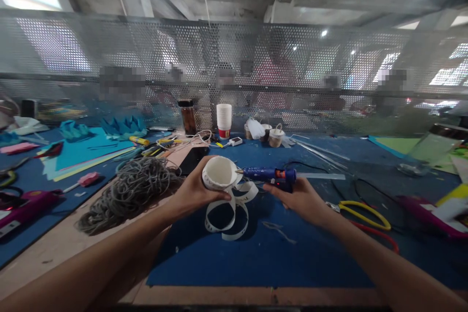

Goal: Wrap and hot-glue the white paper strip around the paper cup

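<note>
My left hand (193,190) is closed round a white paper cup (219,174), held on its side with its mouth toward me. White paper strips (228,207) curl in loops from the cup down to the blue mat (263,253). My right hand (302,200) grips a blue hot glue gun (270,174). The gun's nozzle points left and touches the cup's rim. A clear glue stick (321,176) sticks out of the gun's back.
A grey coil of cord (131,190) lies left of the cup. Yellow-handled scissors (360,212) lie to the right. A stack of paper cups (224,119), a dark jar (187,116), small pots and coloured paper sheets (87,151) sit farther back. A perforated metal screen (234,58) closes the table's far side, with people behind it.
</note>
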